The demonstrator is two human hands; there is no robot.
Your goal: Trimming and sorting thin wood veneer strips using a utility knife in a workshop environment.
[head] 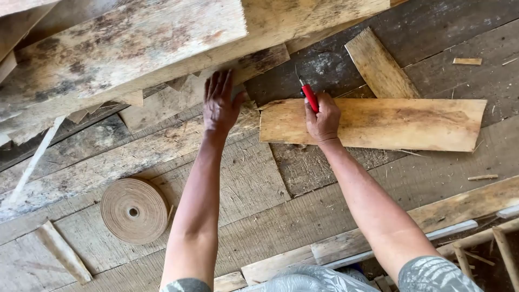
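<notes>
knife (pixel 310 96) handle hidden in right hand (pixel 323 120), stacked sheets (pixel 124 43) cropped

surface: a bench of rough grey wooden planks (pixel 259 178), strewn with sawdust
left: a roll of brown tape (pixel 134 210) lying flat
top: big sheets of veneer (pixel 124 48) stacked, overhanging
right: a veneer sheet (pixel 389 123) lying flat, a narrower strip (pixel 378 65) angled above it
scattered: small wood chips (pixel 467 61)
</notes>
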